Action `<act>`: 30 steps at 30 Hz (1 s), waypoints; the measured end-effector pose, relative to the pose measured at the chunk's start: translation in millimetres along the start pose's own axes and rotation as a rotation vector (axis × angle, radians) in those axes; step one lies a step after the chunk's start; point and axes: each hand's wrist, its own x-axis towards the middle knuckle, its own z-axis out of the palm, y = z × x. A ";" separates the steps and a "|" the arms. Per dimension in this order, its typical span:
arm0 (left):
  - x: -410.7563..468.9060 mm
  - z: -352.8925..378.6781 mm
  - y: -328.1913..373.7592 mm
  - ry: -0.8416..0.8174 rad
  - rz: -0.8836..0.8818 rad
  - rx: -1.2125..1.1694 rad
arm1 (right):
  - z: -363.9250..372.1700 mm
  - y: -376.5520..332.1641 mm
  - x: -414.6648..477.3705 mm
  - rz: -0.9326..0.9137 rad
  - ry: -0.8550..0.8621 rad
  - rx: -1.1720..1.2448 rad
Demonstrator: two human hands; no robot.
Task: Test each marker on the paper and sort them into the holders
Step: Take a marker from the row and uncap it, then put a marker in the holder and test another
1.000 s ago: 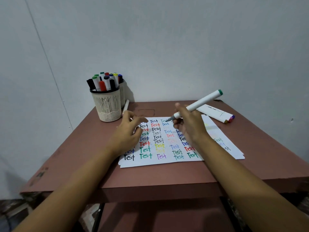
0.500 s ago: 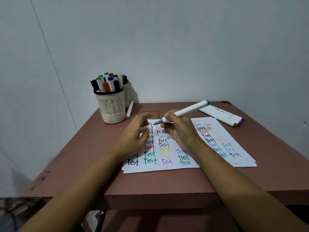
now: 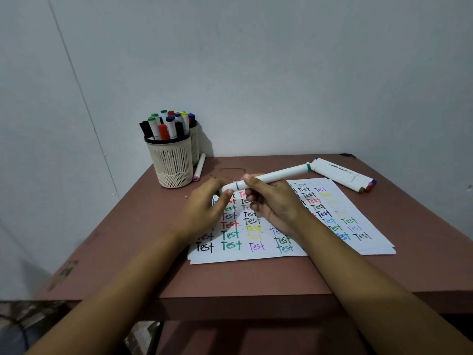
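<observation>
Over paper [image 3: 258,258]: marker [image 3: 279,175], green end rightward, in grip of left hand [image 3: 204,211], right hand [image 3: 277,204].

A white marker [image 3: 281,175] with a green end is held nearly level over the paper [image 3: 332,243], which is covered in coloured "Test" words. A cream holder [image 3: 172,166] packed with upright markers stands back left. Two loose markers [image 3: 343,175] lie back right.

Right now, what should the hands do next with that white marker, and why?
Probably push the cap fully on. The right hand grips the white marker just above the paper, the left hand pinches the cap at its end, and a dark seam shows where they meet. The tip is covered, so testing seems done; a firm cap comes before the holder.
</observation>
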 end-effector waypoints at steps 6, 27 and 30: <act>-2.4 -2.3 0.3 -0.003 0.077 0.055 | -0.7 2.8 -1.5 0.035 -0.032 0.046; 16.4 -42.5 19.2 0.342 -0.382 -0.708 | -15.3 -1.5 2.8 0.029 0.350 0.083; 31.8 -66.3 21.2 0.358 -0.318 -0.415 | -20.0 16.7 1.6 -0.230 0.364 -0.837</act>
